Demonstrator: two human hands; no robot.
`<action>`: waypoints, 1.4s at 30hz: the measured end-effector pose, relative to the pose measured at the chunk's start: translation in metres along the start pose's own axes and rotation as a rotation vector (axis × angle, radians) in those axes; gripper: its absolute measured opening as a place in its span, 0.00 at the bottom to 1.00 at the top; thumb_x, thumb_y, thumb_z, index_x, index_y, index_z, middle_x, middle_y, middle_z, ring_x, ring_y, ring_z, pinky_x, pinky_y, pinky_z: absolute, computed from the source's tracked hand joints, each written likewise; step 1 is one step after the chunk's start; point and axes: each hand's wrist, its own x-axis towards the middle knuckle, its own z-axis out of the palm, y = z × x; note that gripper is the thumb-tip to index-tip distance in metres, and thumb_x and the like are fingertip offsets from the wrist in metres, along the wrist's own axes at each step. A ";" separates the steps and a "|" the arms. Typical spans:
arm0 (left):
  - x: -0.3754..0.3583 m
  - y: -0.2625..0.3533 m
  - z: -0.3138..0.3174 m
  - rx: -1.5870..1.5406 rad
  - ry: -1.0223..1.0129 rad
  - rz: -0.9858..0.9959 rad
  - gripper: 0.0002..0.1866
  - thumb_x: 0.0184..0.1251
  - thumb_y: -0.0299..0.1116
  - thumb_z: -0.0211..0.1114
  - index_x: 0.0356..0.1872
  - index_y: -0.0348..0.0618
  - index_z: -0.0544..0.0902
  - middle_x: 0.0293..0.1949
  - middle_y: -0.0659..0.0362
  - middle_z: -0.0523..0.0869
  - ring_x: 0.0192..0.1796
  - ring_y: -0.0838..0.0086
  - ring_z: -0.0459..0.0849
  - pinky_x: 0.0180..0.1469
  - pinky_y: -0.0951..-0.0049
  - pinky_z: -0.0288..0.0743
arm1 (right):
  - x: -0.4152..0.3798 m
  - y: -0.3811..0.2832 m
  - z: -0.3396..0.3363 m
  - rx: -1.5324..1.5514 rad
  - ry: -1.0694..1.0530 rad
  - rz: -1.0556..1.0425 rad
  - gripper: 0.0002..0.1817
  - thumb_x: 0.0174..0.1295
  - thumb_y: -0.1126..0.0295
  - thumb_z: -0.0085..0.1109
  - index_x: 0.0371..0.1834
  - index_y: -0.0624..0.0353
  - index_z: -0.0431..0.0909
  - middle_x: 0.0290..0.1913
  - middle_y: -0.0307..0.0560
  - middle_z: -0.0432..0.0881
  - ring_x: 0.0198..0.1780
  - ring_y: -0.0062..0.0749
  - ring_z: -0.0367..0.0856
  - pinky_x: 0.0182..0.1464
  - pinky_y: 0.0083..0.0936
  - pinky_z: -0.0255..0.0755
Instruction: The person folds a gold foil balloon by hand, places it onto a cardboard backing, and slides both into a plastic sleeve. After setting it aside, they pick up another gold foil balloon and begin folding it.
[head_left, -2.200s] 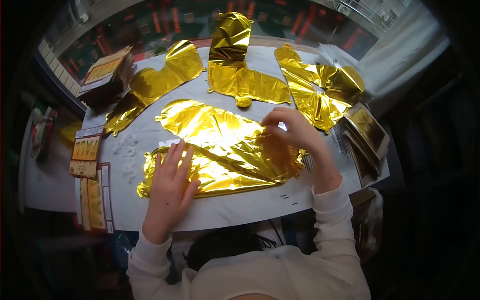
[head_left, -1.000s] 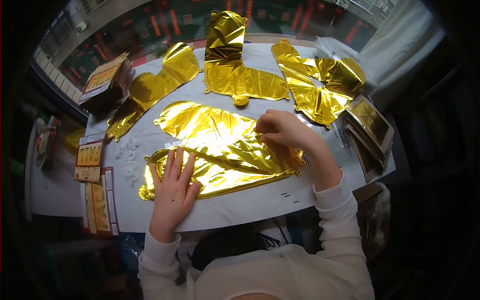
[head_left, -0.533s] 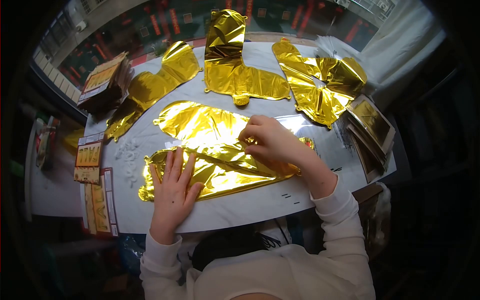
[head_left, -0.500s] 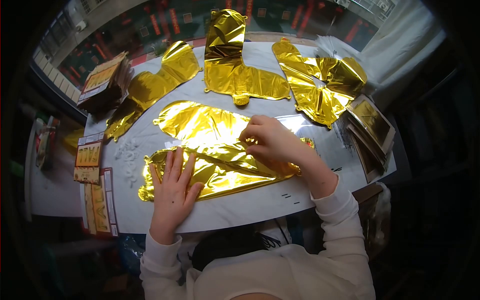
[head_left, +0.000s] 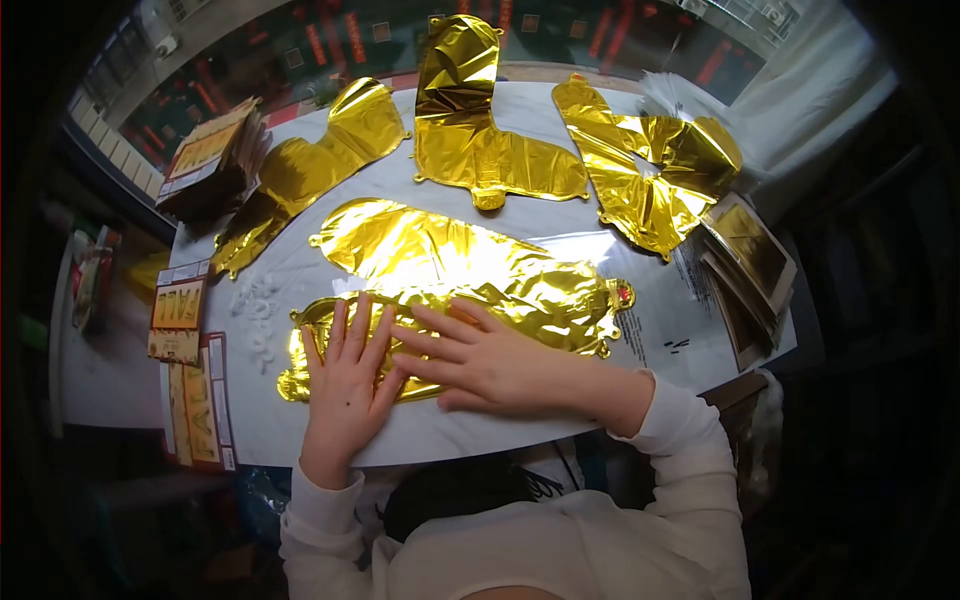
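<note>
A gold foil balloon [head_left: 440,245] lies partly folded on the table in front of me, its near section doubled over toward my body. My left hand [head_left: 348,375] rests flat on the left end of the fold, fingers spread. Beside it, my right hand [head_left: 490,365] is laid palm down on the foil, fingers stretched toward the left hand. The two hands almost meet and hide part of the fold. At the balloon's right end a small red spot shows on a tab.
Flat gold foil balloons shaped like an L [head_left: 455,155], an A [head_left: 655,165] and a curved strip [head_left: 310,165] lie along the far side. Printed packages [head_left: 205,155] are stacked at left, with more cards [head_left: 180,320] below. Brown envelopes [head_left: 745,260] and a clear plastic sheet [head_left: 665,310] are at right.
My right hand has let go of the foil's upper fold, moved down and left, and flattened onto the balloon next to my left hand. The left hand has stayed in place.
</note>
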 end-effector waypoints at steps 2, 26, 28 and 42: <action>0.001 0.000 0.000 0.001 0.000 0.001 0.36 0.79 0.54 0.59 0.84 0.57 0.68 0.86 0.53 0.61 0.88 0.50 0.54 0.82 0.28 0.36 | -0.007 -0.003 0.011 -0.066 -0.082 0.030 0.41 0.77 0.42 0.54 0.88 0.47 0.57 0.89 0.53 0.51 0.89 0.52 0.47 0.84 0.62 0.43; -0.001 0.001 0.001 0.003 0.013 0.028 0.36 0.78 0.50 0.61 0.83 0.56 0.68 0.86 0.53 0.60 0.87 0.51 0.54 0.83 0.29 0.35 | 0.004 -0.061 0.019 -0.094 -0.109 0.259 0.61 0.71 0.25 0.47 0.84 0.75 0.53 0.87 0.67 0.52 0.90 0.55 0.42 0.88 0.55 0.33; -0.001 0.000 0.001 -0.013 0.023 0.022 0.35 0.78 0.50 0.61 0.83 0.55 0.68 0.86 0.52 0.60 0.88 0.50 0.54 0.82 0.28 0.36 | 0.002 -0.066 0.025 -0.077 -0.046 0.301 0.61 0.71 0.25 0.47 0.84 0.76 0.53 0.87 0.69 0.52 0.90 0.56 0.43 0.88 0.52 0.36; -0.004 -0.004 0.004 -0.073 0.067 0.023 0.39 0.77 0.59 0.60 0.84 0.59 0.67 0.86 0.53 0.61 0.87 0.49 0.54 0.83 0.29 0.32 | -0.084 -0.090 -0.011 -0.105 -0.100 0.684 0.54 0.74 0.36 0.57 0.81 0.79 0.55 0.85 0.76 0.52 0.87 0.67 0.48 0.86 0.51 0.47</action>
